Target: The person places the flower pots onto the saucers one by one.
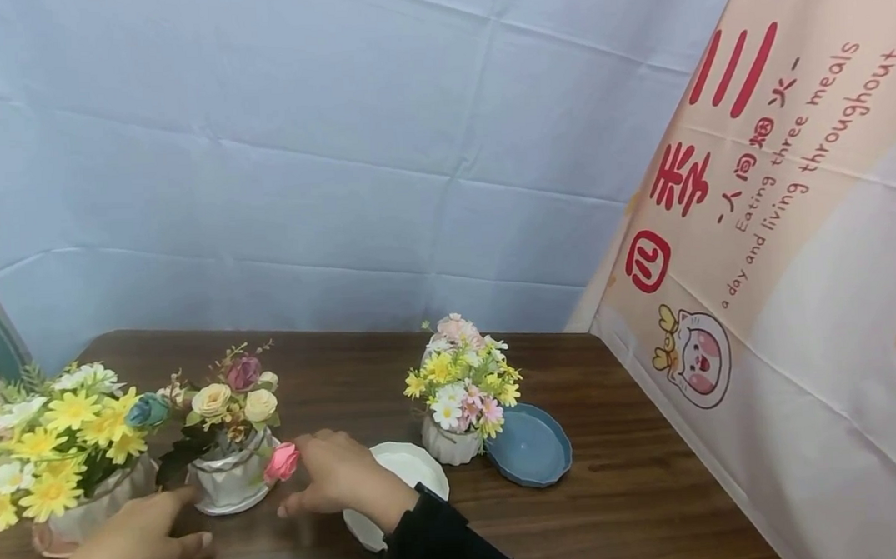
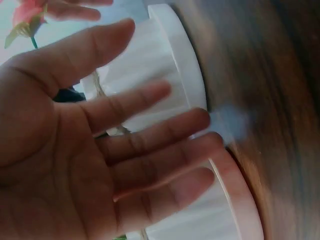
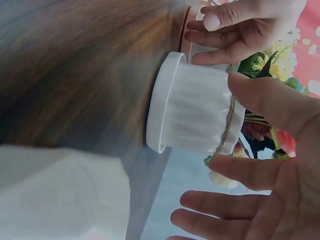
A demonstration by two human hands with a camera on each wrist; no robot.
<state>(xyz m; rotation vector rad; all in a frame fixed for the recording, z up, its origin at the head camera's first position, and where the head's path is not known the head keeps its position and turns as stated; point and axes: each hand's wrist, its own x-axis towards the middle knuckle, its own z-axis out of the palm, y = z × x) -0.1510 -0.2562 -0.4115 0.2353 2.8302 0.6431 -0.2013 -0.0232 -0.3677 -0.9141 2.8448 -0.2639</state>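
Observation:
A white ribbed flowerpot (image 1: 227, 481) with twine round its rim stands in a white saucer (image 1: 233, 507) on the table's left part. It holds artificial roses (image 1: 235, 397) in cream, purple and pink. My left hand (image 1: 140, 535) is in front of it to the left, its fingers spread and nearly straight in the left wrist view. On the pot's right, my right hand (image 1: 344, 476) has its thumb and fingers apart, reaching to either side of the pot (image 3: 200, 107) in the right wrist view. Neither hand grips anything. Under my right wrist lies an unoccupied white saucer (image 1: 414, 460).
At far left, a larger white pot (image 1: 101, 505) of yellow and white daisies stands in a pink saucer (image 1: 50, 540). Right of centre is a small white pot (image 1: 451, 443) of mixed flowers, beside a blue saucer (image 1: 530, 447). Cloth backdrops (image 1: 324, 185) border the brown table (image 1: 615, 506).

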